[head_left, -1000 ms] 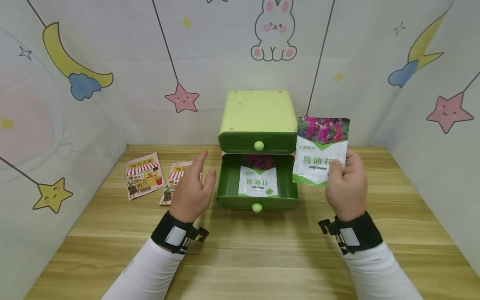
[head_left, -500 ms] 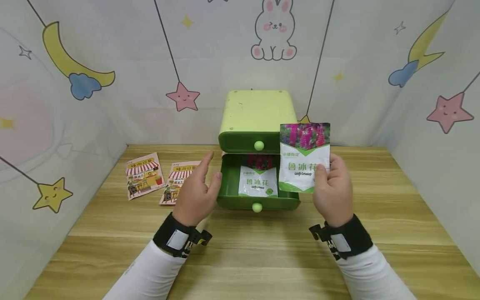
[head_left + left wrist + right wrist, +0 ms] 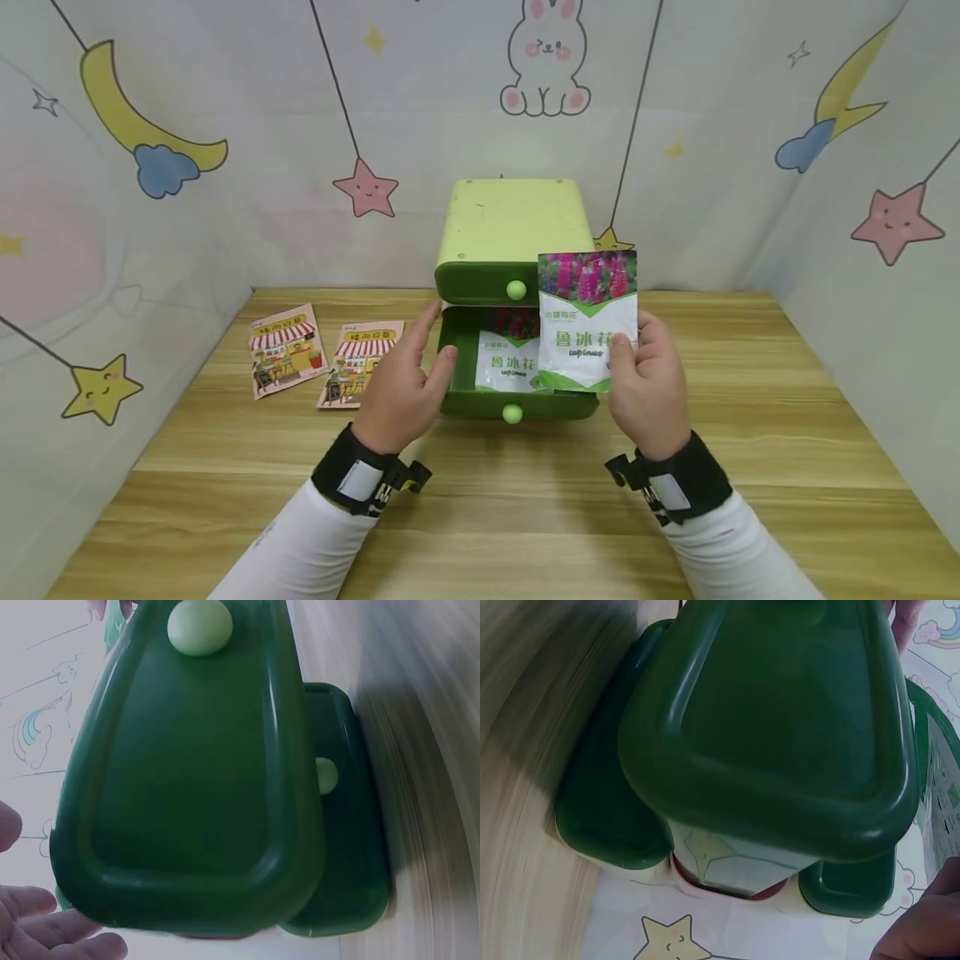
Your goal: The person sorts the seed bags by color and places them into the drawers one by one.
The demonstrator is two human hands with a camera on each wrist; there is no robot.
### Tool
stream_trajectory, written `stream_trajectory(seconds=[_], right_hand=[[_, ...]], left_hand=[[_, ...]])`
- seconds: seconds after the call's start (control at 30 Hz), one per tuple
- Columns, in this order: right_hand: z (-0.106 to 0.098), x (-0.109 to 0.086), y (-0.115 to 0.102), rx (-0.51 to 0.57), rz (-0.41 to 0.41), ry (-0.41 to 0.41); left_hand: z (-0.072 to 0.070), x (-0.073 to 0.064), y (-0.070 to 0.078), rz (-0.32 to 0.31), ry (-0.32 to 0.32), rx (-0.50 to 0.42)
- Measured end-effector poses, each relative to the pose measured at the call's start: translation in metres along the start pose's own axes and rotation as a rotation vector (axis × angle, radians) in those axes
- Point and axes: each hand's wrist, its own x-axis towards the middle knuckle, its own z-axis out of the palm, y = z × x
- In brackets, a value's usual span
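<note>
"what's on your feed?"

"a cabinet (image 3: 517, 218), one drawer (image 3: 465, 406) pulled out. the left hand (image 3: 399, 392) is beside it, thumb and fingers apart, holding nothing. the right hand (image 3: 651, 393) pinches a packet (image 3: 581, 364) upright by the drawer's right side."

"which step?"

"putting it in beside its twin (image 3: 502, 367), i'd judge; i'd tilt and lower it next."

"the views?"

"only head shows the drawer's inside; left wrist adds a lower drawer (image 3: 349, 855)."

Head: high, facing forward and down over tabletop (image 3: 525, 517)
Left wrist: close, sideways, facing open drawer (image 3: 187, 780)
Right wrist: likewise
Shared by all: open drawer
</note>
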Motion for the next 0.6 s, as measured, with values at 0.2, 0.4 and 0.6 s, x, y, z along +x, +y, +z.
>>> stream_trajectory(seconds=[0.2,0.4,0.6], right_hand=[[0.004,-0.002,-0.001,-0.006,0.029,-0.027],[0.006,-0.003,-0.002,0.001,0.039,-0.06],[0.008,-0.003,-0.002,-0.005,0.035,-0.095]], left_hand=[[0.002,0.002,0.004,0.018,-0.016,-0.011],[0.006,0.006,0.007,0.033,-0.026,-0.056],[0.01,0.009,0.012,0.03,-0.029,-0.103]])
